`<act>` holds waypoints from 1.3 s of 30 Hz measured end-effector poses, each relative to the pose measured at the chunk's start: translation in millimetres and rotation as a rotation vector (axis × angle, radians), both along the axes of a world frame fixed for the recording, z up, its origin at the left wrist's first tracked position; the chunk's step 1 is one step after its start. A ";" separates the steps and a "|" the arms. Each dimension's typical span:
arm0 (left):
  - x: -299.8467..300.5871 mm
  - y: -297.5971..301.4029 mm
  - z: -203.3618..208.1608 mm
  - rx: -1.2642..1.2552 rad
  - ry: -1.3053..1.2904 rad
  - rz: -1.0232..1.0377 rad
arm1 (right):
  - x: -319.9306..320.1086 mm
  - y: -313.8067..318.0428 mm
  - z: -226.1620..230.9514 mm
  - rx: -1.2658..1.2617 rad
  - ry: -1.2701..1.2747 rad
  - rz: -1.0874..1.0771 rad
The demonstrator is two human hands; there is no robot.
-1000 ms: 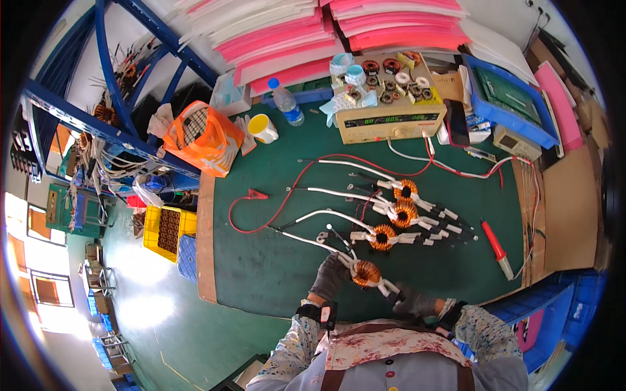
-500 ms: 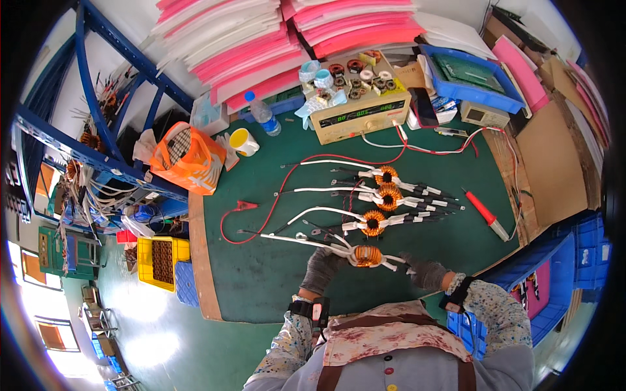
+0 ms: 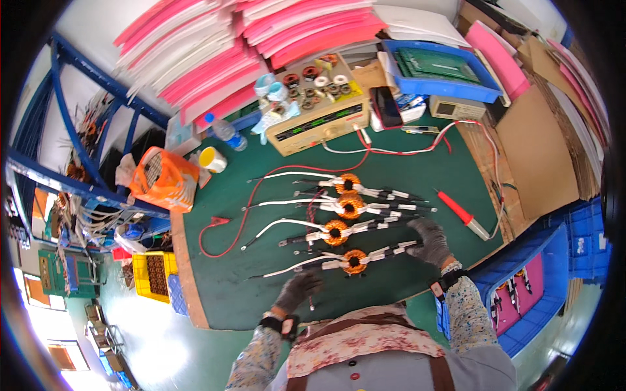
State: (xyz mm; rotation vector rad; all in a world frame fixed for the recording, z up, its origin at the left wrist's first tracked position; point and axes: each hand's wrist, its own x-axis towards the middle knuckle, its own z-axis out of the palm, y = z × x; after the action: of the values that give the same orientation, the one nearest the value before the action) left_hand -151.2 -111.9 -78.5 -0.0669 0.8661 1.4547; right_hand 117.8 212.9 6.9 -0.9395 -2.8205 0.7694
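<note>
A toroidal coil [image 3: 355, 261] with orange-copper winding lies nearest me on the green mat, its white and black leads spread to both sides. My left hand [image 3: 298, 291], in a grey glove, hovers just below its left leads with fingers loosely stretched out. By the tips of its right leads is my right hand [image 3: 430, 242], also gloved, fingers apart. Three similar coils lie beyond it: a near one [image 3: 336, 232], a middle one [image 3: 350, 206] and a far one [image 3: 347, 184]. A thin dark red wire with a small white end [image 3: 312, 306] shows beside my left hand.
A bench power supply [image 3: 318, 128] with small ring cores on top stands at the back. The red test probe [image 3: 462, 212] lies at right, the red clip [image 3: 220, 221] at left. An orange bag [image 3: 164, 179], a yellow mug [image 3: 212, 159] and a water bottle [image 3: 226, 132] stand back left. Blue bin [image 3: 554, 287] at right.
The nearest coil has gone from between my hands to lying flat with leads spread. My left hand has drawn down and left; my right has moved up. The whole view has shifted.
</note>
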 end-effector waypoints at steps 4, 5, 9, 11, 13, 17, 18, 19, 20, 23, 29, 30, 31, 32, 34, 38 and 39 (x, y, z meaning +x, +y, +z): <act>-63.9 -55.5 3.7 0.087 0.062 0.095 | 74.1 44.4 -68.6 0.423 -0.086 -0.670; -70.6 -69.2 13.1 -0.096 0.388 0.109 | 90.6 56.1 -79.5 0.466 -0.190 -0.838; -121.9 -74.7 95.4 -0.569 1.780 -0.455 | 140.9 78.6 -92.4 0.382 -0.562 -0.766; -150.3 -86.3 87.3 -0.529 1.855 -0.462 | 158.8 88.1 -99.5 0.402 -0.547 -0.749; -164.3 -88.9 84.5 -0.539 1.715 -0.381 | 156.1 93.5 -83.0 0.354 -0.532 -0.743; -217.5 -79.4 60.9 -0.739 1.722 -0.557 | 179.7 98.0 -59.6 0.760 -0.489 -0.703; -228.6 -76.9 56.8 -0.724 1.717 -0.562 | 173.2 85.9 -25.3 0.767 -0.501 -0.709; -240.6 -70.8 51.0 -0.820 1.818 -0.679 | 175.5 67.5 1.4 0.943 -0.508 -0.627; -255.1 -65.0 46.3 -0.916 1.920 -0.796 | 171.4 48.8 23.9 1.114 -0.516 -0.534; -299.1 -42.2 24.4 -0.851 2.051 -0.824 | 121.5 -10.2 92.1 1.178 -0.344 -0.319; -336.1 -9.8 24.5 -0.771 1.899 -0.937 | -36.7 -161.4 173.4 0.460 -0.314 -0.162; -342.0 -4.3 30.6 -0.862 1.851 -1.038 | -46.8 -177.9 160.0 0.356 -0.299 -0.098; -357.7 -16.6 13.0 -0.887 1.887 -0.959 | -58.0 -192.4 149.0 0.206 -0.198 -0.073; -362.4 -18.5 6.3 -0.858 1.888 -0.978 | -65.6 -207.4 139.8 0.058 -0.107 -0.060; -371.8 -27.6 1.3 -0.817 1.698 -0.840 | -84.8 -231.7 132.1 -0.135 -0.460 -0.084; -362.0 -53.9 11.4 -0.756 1.571 -0.869 | -85.5 -269.1 73.7 -0.229 -0.290 -0.146; -358.8 -66.9 4.3 -0.759 1.575 -0.866 | -87.9 -273.6 63.7 -0.270 -0.249 -0.146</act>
State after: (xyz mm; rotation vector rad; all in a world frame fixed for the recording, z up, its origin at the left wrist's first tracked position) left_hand -510.0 -178.8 -74.2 0.8864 2.2767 0.0358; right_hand 29.9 -60.7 70.6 -1.3529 -2.8537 1.1045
